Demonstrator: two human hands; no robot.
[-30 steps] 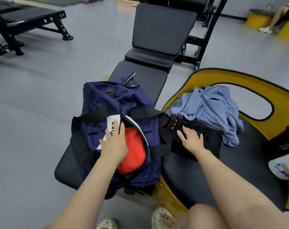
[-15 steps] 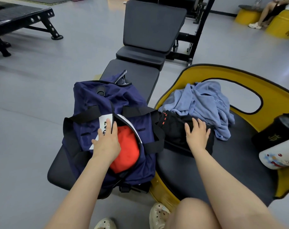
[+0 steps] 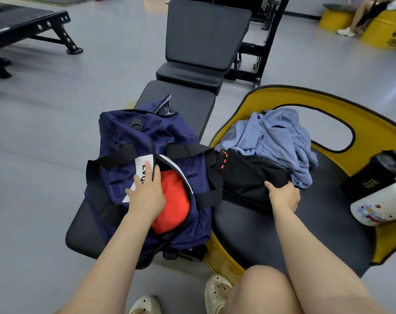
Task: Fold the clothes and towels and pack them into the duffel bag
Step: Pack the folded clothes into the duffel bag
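On the black padded bench (image 3: 188,105) lies the navy duffel bag (image 3: 124,141), its top unzipped and black straps splayed, with a folded orange-red garment (image 3: 174,200) showing inside. Just right of it, on the round yellow-rimmed seat (image 3: 328,223), a crumpled light-blue towel (image 3: 274,137) sits behind a black garment (image 3: 244,175). The left hand (image 3: 147,193) rests flat with straight fingers on the bag's opening edge. The right hand (image 3: 283,196) grips the black garment's near edge, fingers curled under.
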